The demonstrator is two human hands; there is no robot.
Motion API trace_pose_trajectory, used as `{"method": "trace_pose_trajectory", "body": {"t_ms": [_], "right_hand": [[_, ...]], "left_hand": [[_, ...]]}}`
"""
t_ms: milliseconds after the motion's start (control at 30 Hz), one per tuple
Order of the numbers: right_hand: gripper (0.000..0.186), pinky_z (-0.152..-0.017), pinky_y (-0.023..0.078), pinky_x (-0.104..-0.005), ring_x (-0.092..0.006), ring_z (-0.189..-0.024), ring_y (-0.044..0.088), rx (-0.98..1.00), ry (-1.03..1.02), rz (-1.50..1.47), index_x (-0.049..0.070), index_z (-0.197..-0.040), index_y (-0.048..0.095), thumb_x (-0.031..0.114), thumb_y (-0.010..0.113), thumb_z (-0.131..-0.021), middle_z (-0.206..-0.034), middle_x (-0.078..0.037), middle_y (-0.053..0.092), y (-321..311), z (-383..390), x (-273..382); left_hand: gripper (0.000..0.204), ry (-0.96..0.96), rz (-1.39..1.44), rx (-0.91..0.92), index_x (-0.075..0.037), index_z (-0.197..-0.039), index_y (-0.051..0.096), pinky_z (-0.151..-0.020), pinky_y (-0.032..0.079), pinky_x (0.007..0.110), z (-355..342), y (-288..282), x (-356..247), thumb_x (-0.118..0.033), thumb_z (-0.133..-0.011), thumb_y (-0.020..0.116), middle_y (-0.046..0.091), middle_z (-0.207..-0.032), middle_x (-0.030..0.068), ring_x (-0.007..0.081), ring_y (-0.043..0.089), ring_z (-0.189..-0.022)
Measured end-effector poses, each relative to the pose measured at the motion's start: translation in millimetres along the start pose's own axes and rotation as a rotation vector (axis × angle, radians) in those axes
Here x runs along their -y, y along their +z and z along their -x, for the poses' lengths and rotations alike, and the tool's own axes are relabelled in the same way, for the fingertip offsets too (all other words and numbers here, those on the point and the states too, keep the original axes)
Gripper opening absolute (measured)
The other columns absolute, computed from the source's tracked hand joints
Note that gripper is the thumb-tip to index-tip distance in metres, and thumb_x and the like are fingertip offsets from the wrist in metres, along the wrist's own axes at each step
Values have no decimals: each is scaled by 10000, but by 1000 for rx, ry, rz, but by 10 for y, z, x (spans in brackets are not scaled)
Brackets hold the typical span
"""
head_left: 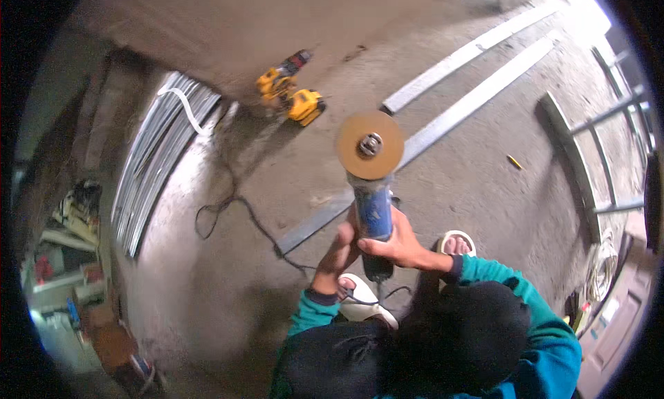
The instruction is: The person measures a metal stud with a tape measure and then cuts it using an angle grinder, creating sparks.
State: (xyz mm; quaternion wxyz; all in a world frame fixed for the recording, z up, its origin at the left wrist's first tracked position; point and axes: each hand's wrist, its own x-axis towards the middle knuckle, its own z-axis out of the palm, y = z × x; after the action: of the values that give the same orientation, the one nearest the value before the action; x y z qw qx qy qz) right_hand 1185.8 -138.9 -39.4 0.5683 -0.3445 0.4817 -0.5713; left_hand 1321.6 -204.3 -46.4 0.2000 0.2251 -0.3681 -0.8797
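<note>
I hold a blue angle grinder [374, 209] upright over the concrete floor, its orange-brown cutting disc [370, 145] facing up toward the camera. My right hand [395, 243] wraps the grinder's body from the right side. My left hand [341, 250] presses against the body from the left, fingers curled on it. The grinder's black cord [235, 205] trails left across the floor. A long grey metal channel [443, 122] lies on the floor right under the disc. My feet in white sandals [455, 243] stand beside it.
A yellow cordless drill [290, 95] lies on the floor beyond the disc. A second metal channel [463, 57] lies parallel farther away. A stack of metal profiles [155, 157] lies at left. A metal frame [595, 157] lies at right, with a small yellow object [514, 162] near it.
</note>
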Motion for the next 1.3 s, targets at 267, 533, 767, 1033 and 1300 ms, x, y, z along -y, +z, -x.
{"method": "trace_pose_trajectory", "body": {"t_ms": [267,533,767,1033,1300], "right_hand": [[479,-658,450,-281,-112,-744,525,-375,-111,-13,48,-957,531,343,791,-683,-825,-5,549,-639,-168,43],[261,-614,430,-274,-106,-678,534,-721,22,-119,58,-871,589,230,745,-752,-779,-1,574,-1887,16,-669],[241,-617,424,-261,-83,-659,523,-931,114,165,61,-797,643,264,765,-752,-752,30,602,-2096,-9,-1086],[565,-736,516,-412,-297,-799,664,-908,228,492,-5,-925,652,458,779,-627,-872,-188,682,-2089,6,-1159],[578,-748,508,-443,-358,-857,651,-854,390,735,49,-928,662,563,716,-668,-872,-213,670,-2016,257,-841]], "left_hand": [[850,-90,-857,39,-32,-1347,454,-1006,393,372,920,-783,833,-605,-760,677,538,-1299,145,247,534,-1179],[250,-577,-1370,-18,-86,-887,710,-644,500,375,1356,-560,340,-319,-797,689,657,-738,156,312,649,-688],[305,-259,-1569,-269,-107,-1024,654,-846,476,420,1236,-742,339,-267,-770,712,613,-1035,102,314,595,-969],[774,13,-1883,-145,-94,-1268,517,-1015,338,463,-214,-309,546,-313,-595,830,507,-1270,124,307,460,-1192],[730,-5,-2110,-29,-103,-1146,587,-959,342,432,-524,-483,872,-400,-529,842,590,-1035,94,258,533,-1040]]}}
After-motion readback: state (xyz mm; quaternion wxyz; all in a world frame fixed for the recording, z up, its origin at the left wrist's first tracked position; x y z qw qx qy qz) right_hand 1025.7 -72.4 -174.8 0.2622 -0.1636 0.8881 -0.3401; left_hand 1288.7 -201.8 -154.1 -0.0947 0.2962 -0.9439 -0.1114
